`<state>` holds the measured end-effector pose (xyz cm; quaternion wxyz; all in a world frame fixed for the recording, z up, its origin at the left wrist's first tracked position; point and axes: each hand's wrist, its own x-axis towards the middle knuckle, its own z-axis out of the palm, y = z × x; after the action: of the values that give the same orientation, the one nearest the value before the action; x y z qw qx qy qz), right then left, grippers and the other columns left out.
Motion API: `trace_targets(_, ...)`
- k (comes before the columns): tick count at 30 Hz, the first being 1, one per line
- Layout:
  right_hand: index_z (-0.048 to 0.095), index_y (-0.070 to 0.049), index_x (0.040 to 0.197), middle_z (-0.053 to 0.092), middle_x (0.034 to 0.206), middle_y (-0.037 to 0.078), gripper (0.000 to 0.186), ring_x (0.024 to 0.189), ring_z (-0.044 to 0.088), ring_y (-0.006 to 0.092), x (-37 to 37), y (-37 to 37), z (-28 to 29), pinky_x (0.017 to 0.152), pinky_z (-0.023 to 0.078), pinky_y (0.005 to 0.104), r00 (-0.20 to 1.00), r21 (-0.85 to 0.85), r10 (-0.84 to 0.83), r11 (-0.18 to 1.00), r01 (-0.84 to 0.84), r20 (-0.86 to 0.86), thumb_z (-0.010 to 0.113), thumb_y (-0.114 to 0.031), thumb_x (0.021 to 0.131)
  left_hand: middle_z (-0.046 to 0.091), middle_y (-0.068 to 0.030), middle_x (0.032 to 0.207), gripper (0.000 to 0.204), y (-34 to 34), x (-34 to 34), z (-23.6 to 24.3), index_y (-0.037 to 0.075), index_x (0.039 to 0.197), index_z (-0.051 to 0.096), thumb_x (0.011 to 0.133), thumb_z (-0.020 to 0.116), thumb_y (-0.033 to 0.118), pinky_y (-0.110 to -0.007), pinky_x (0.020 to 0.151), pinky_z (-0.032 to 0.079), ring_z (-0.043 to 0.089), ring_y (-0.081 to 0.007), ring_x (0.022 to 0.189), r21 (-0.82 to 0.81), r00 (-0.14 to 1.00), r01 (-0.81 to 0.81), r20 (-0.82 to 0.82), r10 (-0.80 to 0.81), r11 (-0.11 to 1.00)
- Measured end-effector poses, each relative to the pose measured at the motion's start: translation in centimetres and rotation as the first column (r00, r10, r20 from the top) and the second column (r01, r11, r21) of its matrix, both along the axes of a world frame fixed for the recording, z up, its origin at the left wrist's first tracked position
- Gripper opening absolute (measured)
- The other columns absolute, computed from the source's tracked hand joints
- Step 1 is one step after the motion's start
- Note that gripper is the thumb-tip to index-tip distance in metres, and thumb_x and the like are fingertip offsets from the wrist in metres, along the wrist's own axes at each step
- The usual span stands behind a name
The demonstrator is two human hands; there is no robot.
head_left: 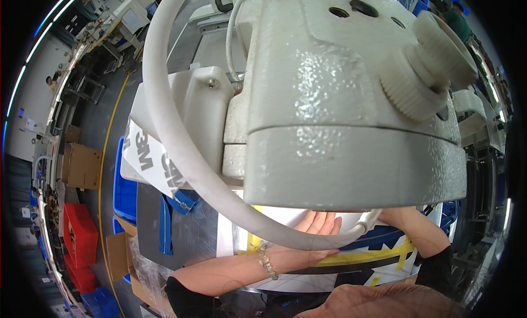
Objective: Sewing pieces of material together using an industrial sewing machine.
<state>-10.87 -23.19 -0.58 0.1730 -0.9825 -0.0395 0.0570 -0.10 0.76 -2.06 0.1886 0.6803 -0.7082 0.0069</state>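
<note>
A large white sewing machine head (351,164) fills the middle and hides much of the work below it. My left hand (319,223) reaches under its near edge, with fingers stretched out and apart over the lit work surface. A beaded bracelet (268,263) circles that wrist. My right hand (396,215) comes in from the right; its fingers are hidden behind the machine head. Dark blue fabric (379,238) lies between the two hands, partly covered. Along the near edge of the work surface runs yellow tape (357,257).
A thick white hose (184,137) curves down in front of the machine. Blue fabric strips (166,224) lie on the dark table (197,244) at left. Beyond it stand a blue bin (125,189), an open cardboard box (118,252) and red bins (79,238) on the floor.
</note>
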Motion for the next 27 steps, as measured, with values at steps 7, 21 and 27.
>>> trace_targets(7, 0.064, -0.007, 0.101, 0.062, 0.108, 0.012, 0.027, 0.1, 0.058, 0.0301, 0.8, 0.4, -0.8, 0.086, 0.045, 0.0419, 0.991, -0.04, 0.057, 0.998, -0.052, 0.119, 0.063, -0.016, 0.075, 0.051, -0.0291, 0.118, 0.061, 0.4, -0.2, -0.1, -0.01, 0.117, 0.047, 0.089, 0.049, 0.044, -0.048, 0.1, 0.037, 0.045, -0.04, 0.116, -0.024, 0.997, -0.037, 0.073, 0.038, 0.999)
trace_targets(21, 0.064, 0.001, 0.09, 0.059, 0.117, 0.016, 0.022, 0.111, 0.055, 0.0317, 1.6, 0.6, -2.1, 0.096, 0.043, 0.0431, 0.929, -0.012, 0.186, 0.981, -0.192, 0.319, 0.058, -0.001, 0.069, 0.052, -0.0279, 0.117, 0.064, 0.9, -0.8, -2.3, -0.01, 0.119, 0.045, 0.087, 0.05, 0.045, -0.045, 0.097, 0.039, 0.05, -0.0375, 0.111, -0.028, 0.994, -0.072, 0.083, 0.074, 0.997)
trace_targets(27, 0.065, -0.001, 0.088, 0.061, 0.113, 0.015, 0.02, 0.107, 0.057, 0.0301, 0.3, 0.2, -2.7, 0.093, 0.044, 0.0422, 0.95, -0.194, 0.112, 0.979, -0.056, 0.291, 0.06, -0.002, 0.069, 0.05, -0.0307, 0.115, 0.07, -0.2, 0.2, 0.6, -0.011, 0.12, 0.043, 0.083, 0.055, 0.047, -0.045, 0.096, 0.039, 0.05, -0.0398, 0.109, 0.004, 0.998, -0.002, -0.06, 0.003, 1.0)
